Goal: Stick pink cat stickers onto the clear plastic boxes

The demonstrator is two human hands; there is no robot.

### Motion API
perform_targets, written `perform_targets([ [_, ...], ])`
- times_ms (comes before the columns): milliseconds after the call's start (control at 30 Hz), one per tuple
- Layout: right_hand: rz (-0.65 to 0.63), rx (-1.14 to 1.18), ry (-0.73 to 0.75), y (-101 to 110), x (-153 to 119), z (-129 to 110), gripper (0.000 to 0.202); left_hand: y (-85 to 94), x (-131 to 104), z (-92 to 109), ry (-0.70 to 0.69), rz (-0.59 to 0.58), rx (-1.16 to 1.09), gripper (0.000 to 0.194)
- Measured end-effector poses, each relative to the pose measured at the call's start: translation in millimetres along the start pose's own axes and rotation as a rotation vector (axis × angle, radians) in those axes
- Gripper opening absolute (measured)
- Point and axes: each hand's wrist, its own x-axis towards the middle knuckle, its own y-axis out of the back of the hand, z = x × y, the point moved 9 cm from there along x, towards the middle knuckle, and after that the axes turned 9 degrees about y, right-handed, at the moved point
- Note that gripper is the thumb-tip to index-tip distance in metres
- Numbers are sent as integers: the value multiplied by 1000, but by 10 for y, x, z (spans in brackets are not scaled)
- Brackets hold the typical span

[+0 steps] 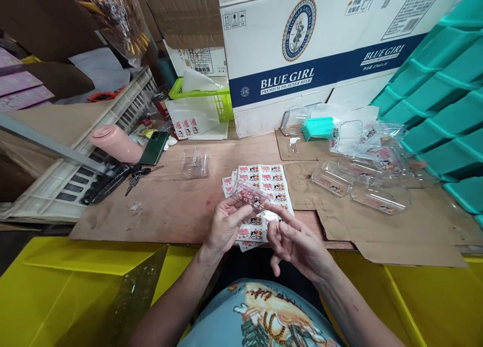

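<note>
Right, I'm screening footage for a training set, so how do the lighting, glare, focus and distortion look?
Head view: wide-angle stretch seems strongest at the edges, where the teal bins lean sharply; small glints on the clear case in the left hand and on the loose cases; printed sheets evenly lit, bold artwork readable; upper-left corner dim.

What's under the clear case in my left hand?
Below the case in your left hand are overlapping sticker sheets, showing cartoon animals and pink lettering. The parts right behind the case and your right hand are hidden, as is most of the lower sheets.
</note>
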Motion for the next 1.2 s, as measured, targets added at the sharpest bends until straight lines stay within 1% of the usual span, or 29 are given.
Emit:
perform_targets([
  [467,5,12,8,-4,3,3,38,29,20,-38,17,-11,-16,22],
  [667,33,-24,20,-12,16,-4,42,46,11,-8,10,8,-21,22],
  [767,45,-35,17,-16,22,2,44,49,9,4,6,-7,-59,16],
  [833,55,-45,16,-13,30,9,46,67,12,4,2,6,-84,11],
  [933,79,-83,20,-6,48,23,49,100,13,20,-36,61,-91,9],
  [1033,111,-183,40,0,66,19,54,77,6,40,-76,74,-74,9],
  [1100,130,-302,73,4,67,-12,57,57,-6,66,-115,77,-57,9],
  [1167,141,-508,123,9,58,-70,58,52,-21,93,-156,97,-26,10],
  [1200,144,-665,158,10,50,-115,58,55,-29,104,-174,116,-4,10],
])
